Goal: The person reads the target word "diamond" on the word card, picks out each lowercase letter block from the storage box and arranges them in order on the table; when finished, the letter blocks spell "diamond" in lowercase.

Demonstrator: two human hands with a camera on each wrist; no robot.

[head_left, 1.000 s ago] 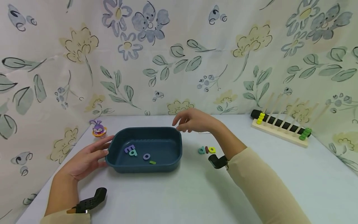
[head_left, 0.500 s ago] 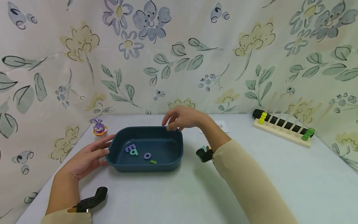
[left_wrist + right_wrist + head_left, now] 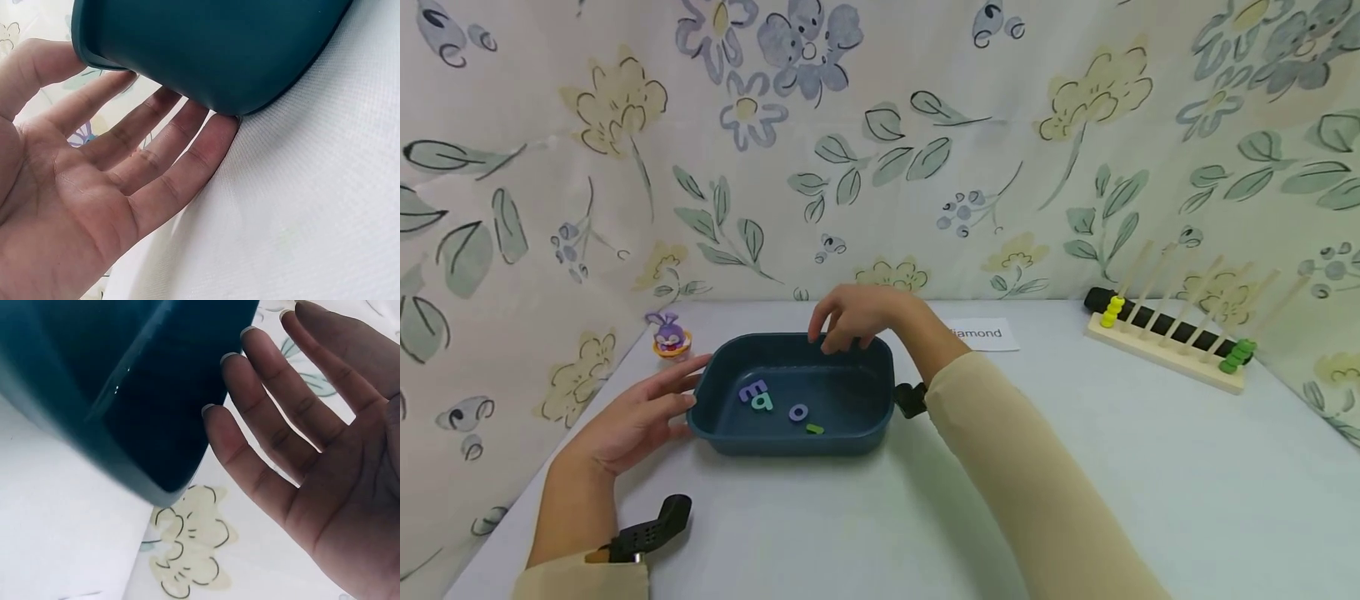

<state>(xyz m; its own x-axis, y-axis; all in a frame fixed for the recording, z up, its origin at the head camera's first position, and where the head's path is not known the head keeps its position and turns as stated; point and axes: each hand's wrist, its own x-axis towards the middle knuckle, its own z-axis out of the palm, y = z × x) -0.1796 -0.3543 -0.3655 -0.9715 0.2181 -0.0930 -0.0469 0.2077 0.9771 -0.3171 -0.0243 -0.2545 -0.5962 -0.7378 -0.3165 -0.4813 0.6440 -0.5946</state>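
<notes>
The left hand lay spread, fingers straight, touching the dark teal tray's left wall. The right hand hovered over the far rim, fingers relaxed, holding nothing.

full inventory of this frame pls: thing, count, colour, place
tray: 1, dark teal, centre of the table
letter pieces: 4, two purple, one teal, one green, on the tray floor
bunny toy: 1, purple on an orange base, back left of the table
word card: 1, white, reads "diamond" as far as visible, behind the right arm
peg rack: 1, pale wood with a black bar behind, far right; yellow beads at its left end, green beads at its right end
table: 1, white
backdrop: 1, cream floral cloth, behind and at both sides
left hand: 1, fingers straight, touching the tray's left wall
right hand: 1, open, over the tray's back rim, holding nothing
</notes>
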